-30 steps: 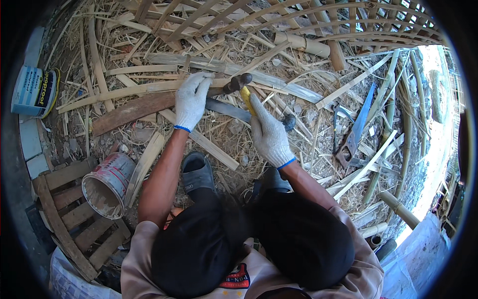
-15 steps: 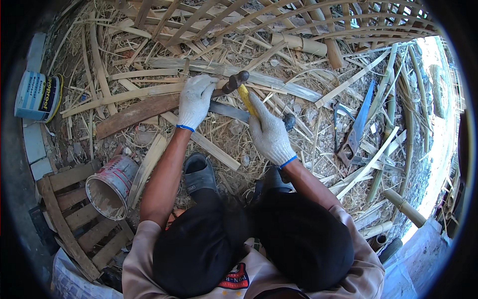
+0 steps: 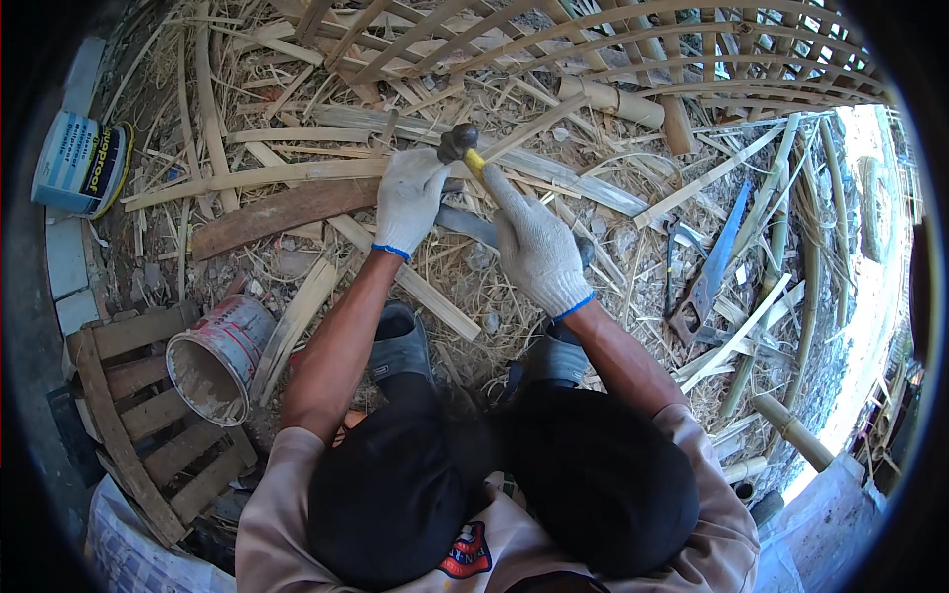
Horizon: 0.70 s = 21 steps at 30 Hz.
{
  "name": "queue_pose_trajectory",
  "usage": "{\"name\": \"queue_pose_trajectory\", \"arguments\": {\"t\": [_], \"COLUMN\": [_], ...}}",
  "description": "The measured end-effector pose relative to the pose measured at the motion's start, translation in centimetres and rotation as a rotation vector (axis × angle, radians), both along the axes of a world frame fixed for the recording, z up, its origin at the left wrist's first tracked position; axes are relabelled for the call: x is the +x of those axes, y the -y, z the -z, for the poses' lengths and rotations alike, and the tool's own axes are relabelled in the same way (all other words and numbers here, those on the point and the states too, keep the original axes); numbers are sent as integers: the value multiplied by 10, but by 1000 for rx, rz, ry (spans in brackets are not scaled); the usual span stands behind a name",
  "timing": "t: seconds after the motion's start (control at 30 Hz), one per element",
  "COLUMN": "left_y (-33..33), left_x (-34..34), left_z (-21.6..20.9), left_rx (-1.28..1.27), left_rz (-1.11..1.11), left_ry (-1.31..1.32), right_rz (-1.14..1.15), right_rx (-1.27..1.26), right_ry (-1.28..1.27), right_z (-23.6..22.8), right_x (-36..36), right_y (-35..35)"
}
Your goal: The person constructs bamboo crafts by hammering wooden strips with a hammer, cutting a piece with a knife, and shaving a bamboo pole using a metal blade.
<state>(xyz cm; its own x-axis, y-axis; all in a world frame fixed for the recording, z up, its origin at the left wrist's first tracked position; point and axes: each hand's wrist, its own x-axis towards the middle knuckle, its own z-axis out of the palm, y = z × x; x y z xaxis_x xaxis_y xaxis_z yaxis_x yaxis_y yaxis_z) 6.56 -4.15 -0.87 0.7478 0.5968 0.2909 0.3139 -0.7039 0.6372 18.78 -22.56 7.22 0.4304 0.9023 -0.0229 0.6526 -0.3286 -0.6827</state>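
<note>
My right hand, in a whitish knit glove with a blue cuff, is closed around the yellow handle of a hammer. The dark hammer head hangs just beside the fingertips of my left hand, which wears a matching glove. Those left fingers are bent closed over the right end of a brown wooden board and a long pale bamboo strip. Whatever they pinch is hidden by the glove and the hammer head. A flat grey bar lies just below, between both hands.
Bamboo strips and shavings litter the ground. A handsaw with a blue blade lies right. A dirty bucket is tipped beside a slatted wooden piece; a blue-and-white pail is far left. Woven bamboo lattice arches across the back.
The hammer head has moved up and left, nearer my left fingertips. My left hand has shifted slightly right. The whole view has tilted a little.
</note>
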Motion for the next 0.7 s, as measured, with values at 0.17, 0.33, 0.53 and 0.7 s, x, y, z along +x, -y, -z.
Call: {"name": "queue_pose_trajectory", "arguments": {"t": [0.17,0.33,0.53,0.7], "left_y": [-6,0,-6,-5], "left_x": [-9,-7,-8,-13], "left_z": [2,5,5,3], "left_rx": [-15,13,-8,-26], "left_rz": [-25,12,-15,1], "left_ry": [-26,30,-17,-6], "right_rz": [47,7,67,8], "right_rx": [213,158,352,167], "right_ry": [-40,26,-36,1], "right_z": [-20,1,-15,0], "right_x": [-3,-6,-15,-5], "right_y": [-6,-5,-6,-8]}}
